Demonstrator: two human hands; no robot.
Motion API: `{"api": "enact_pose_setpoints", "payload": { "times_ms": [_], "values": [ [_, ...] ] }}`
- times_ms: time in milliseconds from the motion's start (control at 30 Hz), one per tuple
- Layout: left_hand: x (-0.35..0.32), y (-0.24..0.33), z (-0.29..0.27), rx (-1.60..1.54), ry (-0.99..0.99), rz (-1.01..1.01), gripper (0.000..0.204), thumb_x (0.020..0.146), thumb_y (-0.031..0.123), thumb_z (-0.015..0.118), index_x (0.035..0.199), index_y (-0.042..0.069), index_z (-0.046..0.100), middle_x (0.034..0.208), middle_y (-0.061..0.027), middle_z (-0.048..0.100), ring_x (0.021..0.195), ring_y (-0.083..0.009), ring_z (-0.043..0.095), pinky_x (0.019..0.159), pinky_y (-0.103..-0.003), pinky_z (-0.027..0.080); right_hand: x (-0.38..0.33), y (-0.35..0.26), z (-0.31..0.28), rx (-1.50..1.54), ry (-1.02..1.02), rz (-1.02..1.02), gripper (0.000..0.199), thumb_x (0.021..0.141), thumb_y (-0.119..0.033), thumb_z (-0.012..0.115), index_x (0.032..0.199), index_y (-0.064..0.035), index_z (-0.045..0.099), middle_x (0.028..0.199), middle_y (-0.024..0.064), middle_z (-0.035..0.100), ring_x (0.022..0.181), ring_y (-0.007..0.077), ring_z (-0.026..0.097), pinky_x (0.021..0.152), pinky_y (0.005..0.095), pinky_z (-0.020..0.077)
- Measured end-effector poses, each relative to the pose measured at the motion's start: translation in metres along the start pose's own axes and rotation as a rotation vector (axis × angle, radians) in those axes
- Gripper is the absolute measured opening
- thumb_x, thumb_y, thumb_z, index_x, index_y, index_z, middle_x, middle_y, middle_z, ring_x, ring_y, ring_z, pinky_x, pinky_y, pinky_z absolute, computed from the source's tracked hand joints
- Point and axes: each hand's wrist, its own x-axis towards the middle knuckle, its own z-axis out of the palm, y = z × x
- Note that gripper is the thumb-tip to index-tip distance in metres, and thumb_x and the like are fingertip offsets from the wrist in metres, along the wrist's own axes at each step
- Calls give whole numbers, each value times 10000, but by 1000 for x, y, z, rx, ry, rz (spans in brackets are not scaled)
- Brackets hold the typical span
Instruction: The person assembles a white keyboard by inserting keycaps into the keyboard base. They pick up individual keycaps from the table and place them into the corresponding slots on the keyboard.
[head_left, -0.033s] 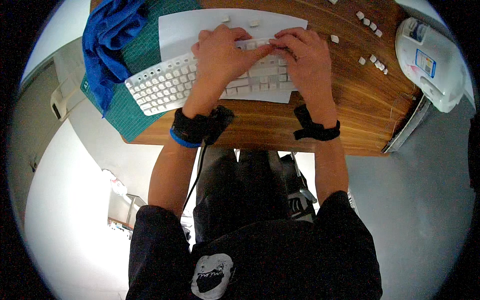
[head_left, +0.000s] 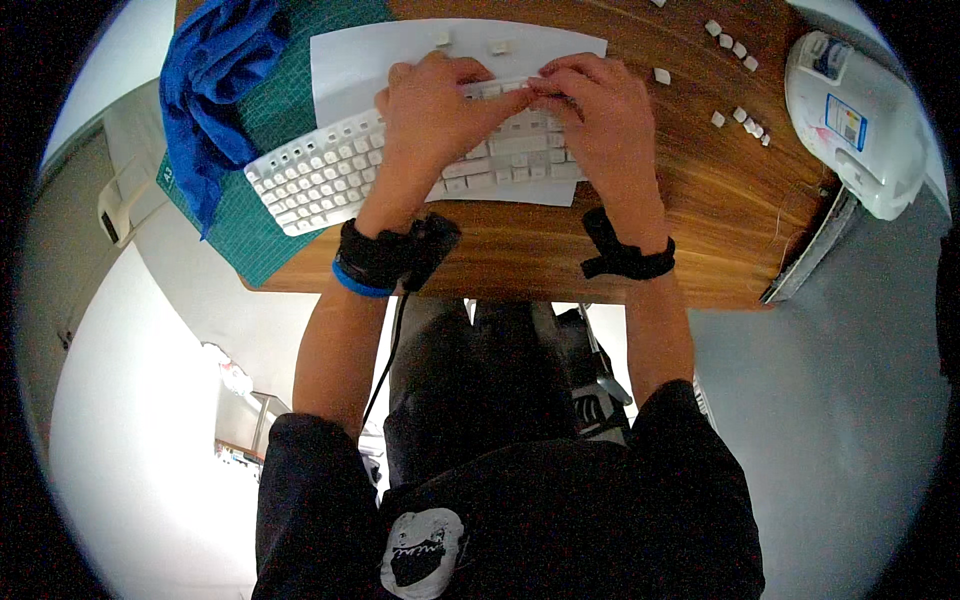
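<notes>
Resting on a white paper sheet (head_left: pixel 350 55) at the upper centre of the frame, the white keyboard (head_left: pixel 330 170) is steadied on the desk (head_left: pixel 720 230) under the flat left hand (head_left: pixel 435 110), while the right hand (head_left: pixel 600 115) fingertips are pinched together over the upper key row, apparently on one small keycap, loose keycaps (head_left: pixel 745 125) being kept aside at upper right.

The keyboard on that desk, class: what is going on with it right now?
A person seated at a wooden desk has both hands on a white keyboard that lies on a sheet of white paper. The left hand and right hand meet over its right half, fingertips together at the top row. Loose white keycaps lie scattered on the wood to the right, and two more sit on the paper. A blue cloth rests on a green cutting mat at the left.
</notes>
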Motion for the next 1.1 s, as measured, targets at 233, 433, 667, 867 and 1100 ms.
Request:
{"api": "enact_pose_setpoints", "payload": {
  "times_ms": [233, 433, 667, 867, 1100],
  "values": [
    [3, -6, 1, -170, -28, -30, 627, 746, 666, 862, 1074, 132, 837, 1135, -99, 764, 1183, -401, 622, 984, -593, 448, 7, 7, -10, 170, -67, -30, 219, 922, -254, 757, 1128, -188, 790, 1183, 25, 728, 1124, 327, 652, 967, 480, 518],
    [17, -36, -5, -330, -157, 126, 539, 769, 557, 888, 1140, 174, 809, 1144, -105, 782, 1122, -339, 713, 970, -526, 544, -10, 68, -26, -140, 306, 173, 248, 954, -230, 771, 1193, -164, 779, 1235, 185, 701, 1160, 386, 648, 1030, 492, 511],
    [15, -39, -26, -422, -286, 231, 486, 795, 150, 881, 1237, 40, 714, 1194, -134, 751, 1184, -291, 720, 1040, -398, 559, -12, 51, -45, 70, 102, 366, 270, 932, -219, 792, 1183, -122, 765, 1171, 149, 707, 1078, 365, 687, 970, 480, 563],
    [14, -43, -21, -414, -270, 251, 459, 765, 86, 852, 1206, 35, 733, 1183, -143, 753, 1155, -299, 732, 1034, -399, 569, -15, -25, -24, 359, -74, 131, 229, 912, -172, 776, 1129, -101, 753, 1125, 113, 687, 1034, 331, 694, 915, 430, 586],
    [14, -47, -15, -357, -209, 308, 443, 787, 112, 832, 1216, 49, 743, 1137, -166, 778, 1085, -322, 757, 994, -410, 588, -13, -47, -3, 367, -58, 75, 215, 896, -123, 756, 1100, -74, 710, 1087, 106, 655, 1024, 310, 686, 871, 410, 597]
  ]
}}
